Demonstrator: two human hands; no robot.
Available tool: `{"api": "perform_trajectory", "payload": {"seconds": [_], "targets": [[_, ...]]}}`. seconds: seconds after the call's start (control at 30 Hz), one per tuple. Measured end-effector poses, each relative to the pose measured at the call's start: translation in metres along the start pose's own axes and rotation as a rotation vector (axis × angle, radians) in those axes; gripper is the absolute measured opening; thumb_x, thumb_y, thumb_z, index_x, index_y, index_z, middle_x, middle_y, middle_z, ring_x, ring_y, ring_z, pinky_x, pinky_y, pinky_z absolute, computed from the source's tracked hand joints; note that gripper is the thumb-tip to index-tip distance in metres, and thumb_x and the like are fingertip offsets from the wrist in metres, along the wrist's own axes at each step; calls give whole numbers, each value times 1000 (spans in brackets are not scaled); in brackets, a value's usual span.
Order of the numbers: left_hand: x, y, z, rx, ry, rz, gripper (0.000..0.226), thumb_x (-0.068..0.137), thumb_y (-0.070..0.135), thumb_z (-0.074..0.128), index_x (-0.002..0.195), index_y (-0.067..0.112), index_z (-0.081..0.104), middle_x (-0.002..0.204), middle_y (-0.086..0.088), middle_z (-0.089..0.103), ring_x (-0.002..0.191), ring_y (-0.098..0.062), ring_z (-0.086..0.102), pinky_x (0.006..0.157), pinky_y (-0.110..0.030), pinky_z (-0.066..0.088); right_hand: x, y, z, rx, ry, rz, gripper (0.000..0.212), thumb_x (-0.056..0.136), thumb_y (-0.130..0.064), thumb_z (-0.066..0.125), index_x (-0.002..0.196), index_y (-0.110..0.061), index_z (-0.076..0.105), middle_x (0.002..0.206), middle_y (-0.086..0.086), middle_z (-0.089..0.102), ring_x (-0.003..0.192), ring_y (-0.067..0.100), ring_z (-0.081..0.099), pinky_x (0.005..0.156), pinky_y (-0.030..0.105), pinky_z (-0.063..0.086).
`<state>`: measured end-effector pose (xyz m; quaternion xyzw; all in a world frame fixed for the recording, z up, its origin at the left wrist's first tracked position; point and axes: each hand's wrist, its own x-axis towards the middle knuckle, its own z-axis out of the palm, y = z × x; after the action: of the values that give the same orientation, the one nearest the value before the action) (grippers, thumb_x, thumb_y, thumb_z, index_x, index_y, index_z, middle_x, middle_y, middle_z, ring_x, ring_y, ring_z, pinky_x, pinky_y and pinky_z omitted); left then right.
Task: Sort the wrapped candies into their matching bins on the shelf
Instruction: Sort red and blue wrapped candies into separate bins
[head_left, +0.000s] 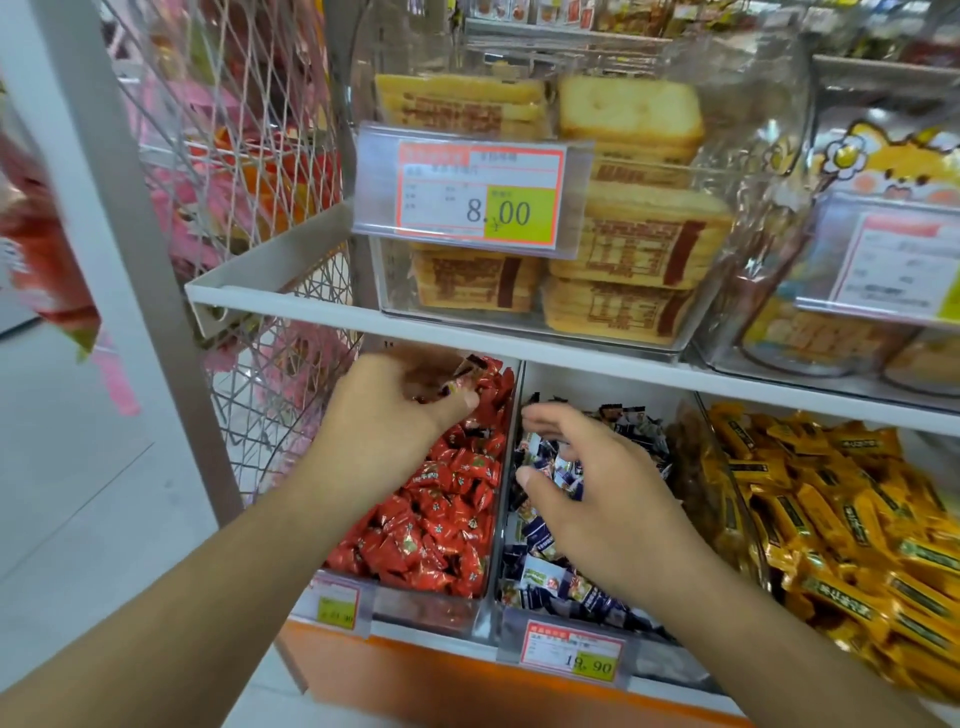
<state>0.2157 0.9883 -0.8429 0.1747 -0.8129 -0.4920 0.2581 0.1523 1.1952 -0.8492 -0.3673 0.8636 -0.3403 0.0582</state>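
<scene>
Three clear bins stand side by side on the lower shelf. The left bin (431, 610) is full of red wrapped candies (441, 519). The middle bin (519, 629) holds dark blue and white candies (540, 571). Yellow candies (841, 519) fill the right bin. My left hand (395, 410) hovers over the back of the red bin and grips a few red wrapped candies (462, 379) in its curled fingers. Over the blue candies, my right hand (587, 493) reaches down with fingers curled among the wrappers; whether it holds one is hidden.
The white upper shelf (467, 332) hangs low over the bins and carries clear boxes of packaged toast (623, 244) with a price tag (478, 192). A wire mesh rack (249, 208) of pink and orange packs stands to the left. Price labels (571, 652) front the bins.
</scene>
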Motion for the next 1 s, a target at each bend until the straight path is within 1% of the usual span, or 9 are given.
{"api": "perform_trajectory", "payload": {"seconds": [0.17, 0.27, 0.37, 0.57, 0.7, 0.77, 0.83, 0.9, 1.0], "targets": [[-42, 23, 2, -163, -119, -145, 28, 74, 29, 91, 98, 27, 75, 84, -3, 75, 82, -12, 74, 75, -17, 54, -5, -8, -3, 102, 62, -60, 65, 96, -27, 72, 148, -49, 41, 133, -30, 52, 123, -10, 51, 101, 20, 47], [-57, 32, 8, -191, -125, -242, 28, 76, 27, 90, 94, 20, 71, 80, -1, 77, 71, -8, 72, 65, -15, 50, -15, -11, -8, 103, 63, -80, 53, 93, -25, 75, 134, -52, 55, 112, -30, 57, 108, -5, 57, 86, 13, 48], [-67, 36, 15, -267, -151, -312, 29, 78, 25, 88, 96, 12, 69, 80, -6, 77, 66, -11, 71, 60, -13, 50, -22, -9, -11, 113, 93, -92, 38, 91, -27, 77, 116, -49, 61, 104, -26, 59, 95, 4, 58, 81, 26, 53], [-67, 45, 26, -284, -258, -307, 26, 86, 28, 82, 103, 16, 67, 86, -1, 79, 82, -17, 77, 87, -37, 61, -28, -3, -18, 249, 125, -129, 23, 91, -27, 75, 104, -42, 63, 104, -15, 66, 87, 21, 62, 74, 44, 56], [-61, 43, 29, -141, -348, -168, 18, 91, 32, 77, 105, 28, 67, 96, 10, 77, 92, -1, 72, 84, -21, 58, -18, 8, -26, 306, 232, 5, 23, 88, -17, 80, 97, -35, 68, 97, -13, 69, 91, 9, 65, 77, 32, 57], [-52, 34, 27, 18, -285, -75, 18, 91, 28, 76, 106, 33, 66, 98, 14, 73, 95, 5, 67, 83, -11, 52, -12, 17, -33, 191, 228, 128, 23, 89, -19, 80, 100, -35, 68, 100, -18, 69, 95, 2, 65, 85, 28, 57], [-39, 23, 22, 223, -211, 25, 21, 92, 23, 73, 110, 33, 65, 100, 17, 69, 95, 5, 64, 84, -7, 48, -10, 24, -38, -102, 135, 211, 38, 93, -22, 76, 126, -38, 63, 125, -18, 66, 116, 5, 63, 100, 27, 52], [-22, 13, 19, 415, -189, 114, 30, 94, 22, 69, 123, 31, 65, 113, 15, 68, 105, 1, 62, 96, -15, 48, -9, 21, -38, -308, 51, 218, 63, 97, -26, 71, 152, -37, 44, 149, -10, 53, 132, 14, 55, 108, 27, 45], [0, 2, 22, 573, -256, 207, 45, 98, 30, 65, 142, 28, 56, 139, 5, 61, 128, -14, 56, 108, -30, 46, -7, 10, -28, -260, 10, 126, 61, 101, -33, 63, 155, -42, 37, 157, -15, 42, 123, 5, 55, 104, 20, 43]]}}
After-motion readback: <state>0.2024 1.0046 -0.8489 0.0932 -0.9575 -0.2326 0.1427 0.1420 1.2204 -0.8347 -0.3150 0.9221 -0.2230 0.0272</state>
